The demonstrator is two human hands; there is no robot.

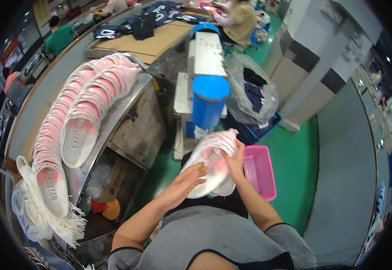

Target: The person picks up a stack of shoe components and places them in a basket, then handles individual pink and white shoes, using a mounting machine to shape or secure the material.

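Observation:
Over my lap, a nested stack of white shoes with pink insides [220, 143] leans toward the blue-topped machine [210, 96]. My right hand [234, 159] grips the stack along its right side, fingers wrapped round the shoe edges. On the other side, my left hand [183, 183] has its fingers stretched out, close to the front shoe's white sole area; whether it touches the shoe I cannot tell. Something yellowish shows at its fingertips. The far end of the stack sits just below the machine's blue cylindrical part.
Two long rows of nested white-and-pink shoes [98, 96] lie on the metal bench [130, 101] at left, beside a bundle of white laces [65, 225]. A pink basket [268, 173] stands on the floor at right. Beyond it is a clear plastic bag [250, 105] with dark pieces.

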